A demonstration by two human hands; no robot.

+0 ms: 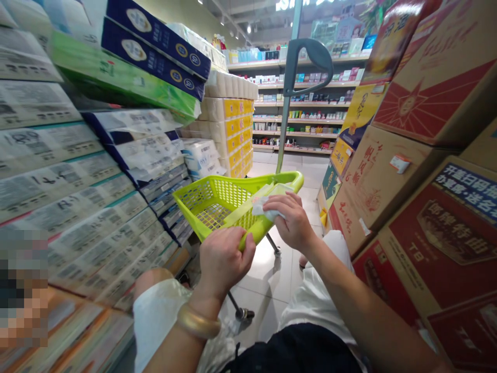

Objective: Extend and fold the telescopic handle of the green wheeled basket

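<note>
A lime-green shopping cart basket point(194, 194) with slotted walls stands before me on a metal frame with casters. My left hand point(227, 254) wraps round the near end of its thick green rim, a gold bangle on the wrist. On the rim farther right, my right hand point(291, 215) presses a crumpled white wipe point(264, 207) against the green plastic, fingers bent over it. A grey pole with a dark grey loop handle point(289, 67) rises behind the basket. Nothing shows lying on the visible part of the basket's grid floor.
Stacked tissue packs point(58, 197) line the left side, with blue and green packs point(128, 77) leaning out on top. Printed cartons point(392, 181) are piled close on the right. Shelves of small boxed goods point(306, 98) stand at the back, beyond the tiled floor point(264, 280).
</note>
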